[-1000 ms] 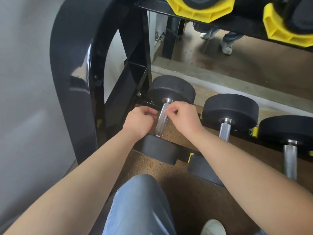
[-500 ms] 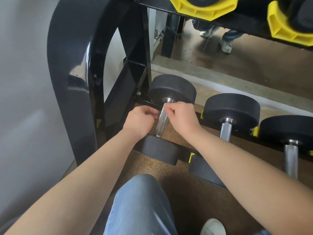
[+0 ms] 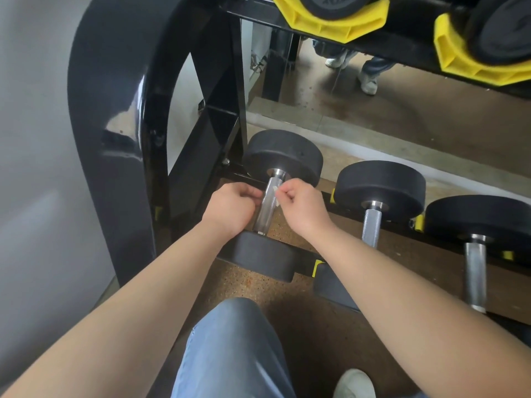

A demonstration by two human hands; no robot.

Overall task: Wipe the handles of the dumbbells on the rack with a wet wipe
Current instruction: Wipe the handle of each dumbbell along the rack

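The right grip (image 3: 304, 209) is pinching the wet wipe (image 3: 276, 193) against the leftmost handle (image 3: 265, 209) on the rack (image 3: 115, 168), the left grip (image 3: 230, 208) curling alongside, hold unclear, while the neighbouring handles (image 3: 371, 228) are seemingly awaiting wiping.

- Most of the wipe (image 3: 276, 193) is hidden in the pinch of the right hand (image 3: 304, 209); only a pale scrap is seen.
- What is held by the left hand (image 3: 230, 208) cannot be told.
- The yellow cradles (image 3: 330, 21) are cut off by the top edge.

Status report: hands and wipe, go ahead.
Right hand pinching wipe against leftmost dumbbell handle. Left hand curled at its other side, hold unclear. Nothing in the way.
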